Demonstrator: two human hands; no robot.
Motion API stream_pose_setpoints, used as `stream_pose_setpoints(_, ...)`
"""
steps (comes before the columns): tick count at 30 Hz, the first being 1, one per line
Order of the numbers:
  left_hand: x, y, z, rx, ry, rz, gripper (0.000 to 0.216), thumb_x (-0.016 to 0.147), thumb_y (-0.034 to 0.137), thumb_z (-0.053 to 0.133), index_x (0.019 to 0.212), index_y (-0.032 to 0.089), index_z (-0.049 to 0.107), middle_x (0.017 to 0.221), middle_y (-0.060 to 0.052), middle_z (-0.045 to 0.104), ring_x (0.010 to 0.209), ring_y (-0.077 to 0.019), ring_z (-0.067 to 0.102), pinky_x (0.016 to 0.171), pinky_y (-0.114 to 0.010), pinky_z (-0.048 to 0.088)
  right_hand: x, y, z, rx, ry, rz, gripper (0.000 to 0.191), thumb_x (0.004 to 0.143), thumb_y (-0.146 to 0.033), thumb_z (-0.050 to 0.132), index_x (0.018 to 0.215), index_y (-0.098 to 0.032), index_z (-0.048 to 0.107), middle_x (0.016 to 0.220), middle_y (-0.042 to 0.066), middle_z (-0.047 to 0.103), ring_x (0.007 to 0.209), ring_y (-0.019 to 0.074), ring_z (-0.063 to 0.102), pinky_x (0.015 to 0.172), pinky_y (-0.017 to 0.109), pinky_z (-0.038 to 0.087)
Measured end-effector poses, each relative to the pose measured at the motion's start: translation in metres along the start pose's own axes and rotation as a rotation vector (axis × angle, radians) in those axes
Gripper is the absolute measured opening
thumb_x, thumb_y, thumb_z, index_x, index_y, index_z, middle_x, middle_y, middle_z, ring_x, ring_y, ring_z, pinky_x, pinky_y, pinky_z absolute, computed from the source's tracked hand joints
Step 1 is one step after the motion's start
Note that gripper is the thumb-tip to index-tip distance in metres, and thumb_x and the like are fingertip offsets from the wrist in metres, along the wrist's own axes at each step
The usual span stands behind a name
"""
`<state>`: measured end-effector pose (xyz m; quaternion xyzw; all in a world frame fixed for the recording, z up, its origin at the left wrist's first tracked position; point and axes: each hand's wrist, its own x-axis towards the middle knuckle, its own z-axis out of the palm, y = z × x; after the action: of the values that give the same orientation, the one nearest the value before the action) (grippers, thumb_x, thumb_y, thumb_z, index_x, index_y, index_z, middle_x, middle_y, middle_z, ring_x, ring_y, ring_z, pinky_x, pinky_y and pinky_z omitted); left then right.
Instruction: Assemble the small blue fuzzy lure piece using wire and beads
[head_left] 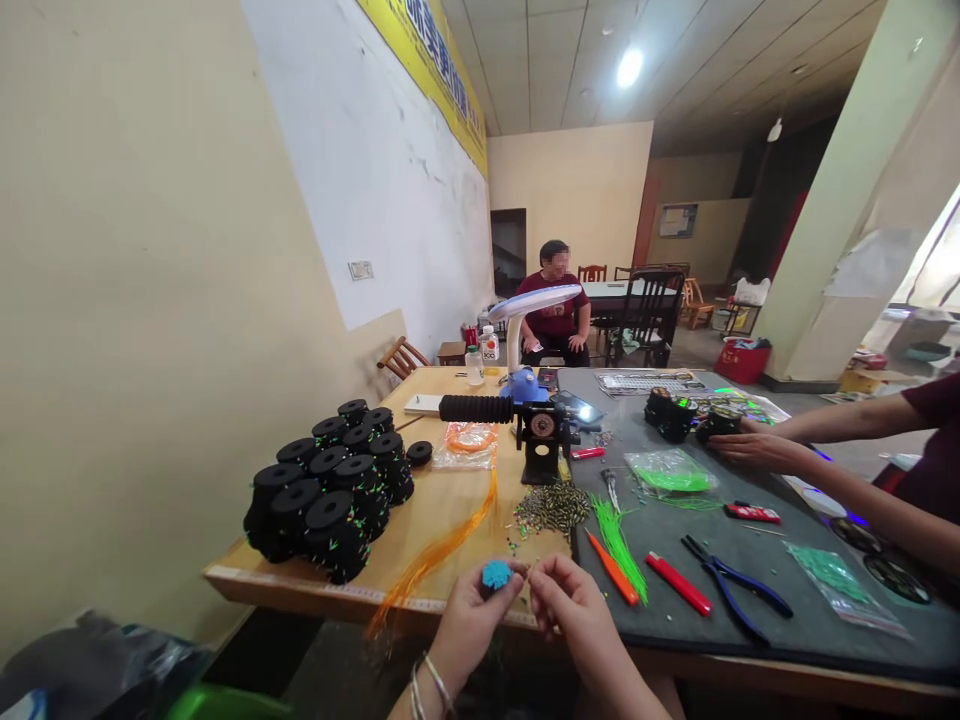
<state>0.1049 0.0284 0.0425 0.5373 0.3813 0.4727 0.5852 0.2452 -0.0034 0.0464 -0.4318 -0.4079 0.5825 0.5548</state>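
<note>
My left hand is closed around a bright blue bundle, its rough end facing up between thumb and fingers. Close beside it, my right hand has thumb and index finger pinched together near the left fingertips. Whatever sits in that pinch is too small to make out. Both hands are at the table's front edge, just below a heap of small dark beads. Orange strands trail over the edge to the left. An orange pen-like tool and green strands lie to the right.
Stacked black foam spools stand at left. A black winder and a lamp are ahead. On the grey mat lie a red-handled tool, blue pliers and bags. A co-worker's hands touch spools at right; another person sits behind.
</note>
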Motion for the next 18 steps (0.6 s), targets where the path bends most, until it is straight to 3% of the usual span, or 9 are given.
stream_pose_setpoints(4,0.002,-0.006,-0.002,0.016,-0.129,-0.071,0.037,0.069,0.051,0.074,0.080,0.015,0.074,0.067,-0.002,0.065,0.069,-0.0165,0.056,0.069,-0.027,0.044,0.000,-0.004,-0.004,0.079,0.014,-0.003,0.046,0.068,-0.058,0.073,0.074,-0.019,0.049,0.054,-0.006,0.052,0.041,0.0057,0.043,0.039,0.016,0.031)
stream_pose_setpoints(9,0.002,-0.006,-0.002,0.053,-0.247,-0.035,0.034,0.073,0.048,0.071,0.070,0.014,0.069,0.067,-0.002,0.064,0.068,-0.0152,0.054,0.069,-0.026,0.042,0.000,-0.005,-0.004,0.097,0.014,-0.046,0.045,0.068,-0.056,0.073,0.073,-0.018,0.050,0.055,-0.005,0.053,0.043,0.0066,0.044,0.041,0.017,0.033)
stream_pose_setpoints(14,0.006,-0.010,-0.002,-0.052,-0.113,-0.139,0.043,0.060,0.051,0.080,0.077,0.014,0.068,0.059,0.002,0.059,0.051,-0.0090,0.042,0.051,-0.022,0.032,-0.001,-0.005,-0.007,0.039,0.079,-0.108,0.044,0.070,-0.058,0.070,0.073,-0.017,0.052,0.058,-0.004,0.053,0.046,0.0074,0.044,0.043,0.018,0.036)
stream_pose_setpoints(18,0.009,-0.016,-0.002,-0.175,-0.066,-0.172,0.048,0.057,0.049,0.083,0.083,0.013,0.066,0.060,0.003,0.058,0.045,-0.0045,0.033,0.045,-0.021,0.023,-0.003,0.004,-0.007,-0.117,0.145,-0.130,0.048,0.068,-0.063,0.068,0.069,-0.018,0.052,0.054,-0.005,0.048,0.044,0.0082,0.043,0.041,0.019,0.035)
